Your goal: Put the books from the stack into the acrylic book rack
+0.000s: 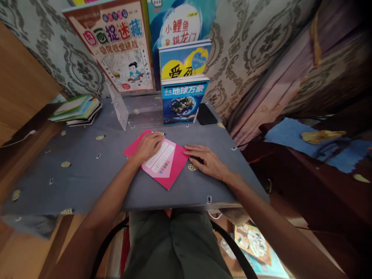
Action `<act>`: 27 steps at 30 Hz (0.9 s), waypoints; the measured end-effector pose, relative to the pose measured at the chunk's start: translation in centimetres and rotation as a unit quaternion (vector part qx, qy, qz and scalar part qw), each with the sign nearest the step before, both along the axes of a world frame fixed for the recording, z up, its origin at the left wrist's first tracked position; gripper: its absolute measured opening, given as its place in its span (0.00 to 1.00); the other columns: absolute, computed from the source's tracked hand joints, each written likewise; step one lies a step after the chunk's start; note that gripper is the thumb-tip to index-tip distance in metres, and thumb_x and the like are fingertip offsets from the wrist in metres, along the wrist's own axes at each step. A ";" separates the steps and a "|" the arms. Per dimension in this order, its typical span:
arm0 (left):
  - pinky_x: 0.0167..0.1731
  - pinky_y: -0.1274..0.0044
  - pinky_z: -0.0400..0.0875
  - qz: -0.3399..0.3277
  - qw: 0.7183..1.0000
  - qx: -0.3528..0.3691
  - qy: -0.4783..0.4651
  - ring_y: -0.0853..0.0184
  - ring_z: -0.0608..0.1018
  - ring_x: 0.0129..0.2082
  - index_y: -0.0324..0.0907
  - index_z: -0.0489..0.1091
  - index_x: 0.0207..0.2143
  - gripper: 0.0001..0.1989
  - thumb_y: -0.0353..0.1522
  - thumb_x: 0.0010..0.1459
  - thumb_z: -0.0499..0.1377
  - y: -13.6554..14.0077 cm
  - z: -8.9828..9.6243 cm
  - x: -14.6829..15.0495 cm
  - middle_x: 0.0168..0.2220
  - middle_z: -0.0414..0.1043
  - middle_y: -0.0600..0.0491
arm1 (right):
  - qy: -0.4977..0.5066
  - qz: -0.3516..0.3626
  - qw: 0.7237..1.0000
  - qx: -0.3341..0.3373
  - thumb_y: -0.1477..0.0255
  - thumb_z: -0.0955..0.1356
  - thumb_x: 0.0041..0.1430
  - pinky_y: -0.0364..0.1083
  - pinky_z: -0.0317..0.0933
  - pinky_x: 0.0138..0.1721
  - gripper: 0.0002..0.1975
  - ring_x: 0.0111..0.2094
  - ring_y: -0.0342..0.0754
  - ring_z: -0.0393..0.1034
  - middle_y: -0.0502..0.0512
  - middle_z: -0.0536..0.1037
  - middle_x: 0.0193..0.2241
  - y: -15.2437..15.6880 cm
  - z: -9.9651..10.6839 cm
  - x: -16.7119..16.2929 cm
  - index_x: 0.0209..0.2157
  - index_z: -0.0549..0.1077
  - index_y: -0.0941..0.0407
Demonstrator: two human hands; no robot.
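A pink book (178,166) lies turned at an angle on the table, with a pale panel of print facing up. My left hand (148,147) rests on its upper left part, fingers stretched over the cover and holding nothing. At the book's right corner is my right hand (207,161); its fingertips touch the edge, and the thumb is spread apart from the fingers on the cloth. Behind the book stands a blue book with a globe on it (183,102), in front of a blue and yellow book (186,62).
A large picture book (122,50) leans upright at the back left beside a clear stand (118,105). A pile of thin books (76,109) lies at the left. Right of the globe book is a dark flat object (206,114). Patterned grey cloth (95,174) covers the table.
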State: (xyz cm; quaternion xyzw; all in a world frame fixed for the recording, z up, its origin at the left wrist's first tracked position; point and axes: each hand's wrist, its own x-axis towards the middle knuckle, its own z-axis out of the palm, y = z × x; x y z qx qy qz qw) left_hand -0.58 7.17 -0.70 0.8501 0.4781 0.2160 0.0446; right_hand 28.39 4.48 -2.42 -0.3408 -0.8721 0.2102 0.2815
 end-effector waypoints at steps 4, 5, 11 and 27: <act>0.58 0.66 0.67 0.006 1.000 -0.005 -0.011 0.62 0.74 0.57 0.40 0.74 0.52 0.17 0.29 0.67 0.51 -0.2 0.1 -0.1 0.56 0.74 0.46 | 0.039 -0.025 0.998 -0.039 0.71 0.62 0.66 0.59 0.65 0.56 0.18 0.54 0.55 0.72 0.57 0.79 0.51 -0.3 0.7 0.1 0.53 0.76 0.50; 0.58 0.65 0.67 0.008 1.000 -0.004 -0.011 0.62 0.74 0.57 0.40 0.74 0.52 0.17 0.29 0.67 0.51 -0.2 0.0 -0.1 0.56 0.74 0.45 | 0.044 -0.030 0.997 -0.049 0.71 0.62 0.65 0.59 0.66 0.55 0.18 0.53 0.54 0.73 0.56 0.80 0.50 -0.3 0.8 0.2 0.53 0.76 0.50; 0.58 0.65 0.67 0.007 1.000 0.004 0.013 0.61 0.74 0.56 0.43 0.74 0.53 0.17 0.31 0.68 0.50 -0.3 0.0 0.0 0.56 0.73 0.47 | 0.057 -0.044 0.995 -0.072 0.73 0.62 0.64 0.56 0.67 0.53 0.18 0.50 0.54 0.74 0.56 0.80 0.48 -0.4 1.1 0.3 0.51 0.77 0.50; 0.63 0.56 0.58 -0.063 0.995 -0.047 0.058 0.57 0.66 0.65 0.48 0.70 0.58 0.19 0.37 0.70 0.49 -3.3 0.4 5.1 0.62 0.68 0.46 | 0.069 -0.079 0.989 -0.109 0.75 0.62 0.60 0.47 0.65 0.32 0.26 0.28 0.47 0.72 0.56 0.83 0.45 -0.6 1.5 0.4 0.61 0.67 0.55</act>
